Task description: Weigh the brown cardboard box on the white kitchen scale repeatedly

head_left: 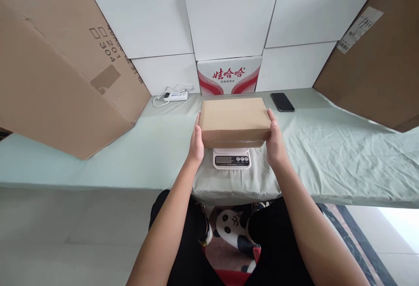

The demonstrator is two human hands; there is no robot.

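A flat brown cardboard box (234,118) rests on a small white digital scale (231,158) in the middle of the table. My left hand (196,142) presses against the box's left side. At the right side my right hand (274,140) does the same, fingers along the edge. The scale's display and buttons show below the box's front edge. The rest of the scale is hidden under the box.
The table has a pale green cloth (327,146). A black phone (282,102) lies at the back right, a white power strip (175,95) at the back left. White boxes (229,20) and large brown cartons (55,81) wall the table's back and sides.
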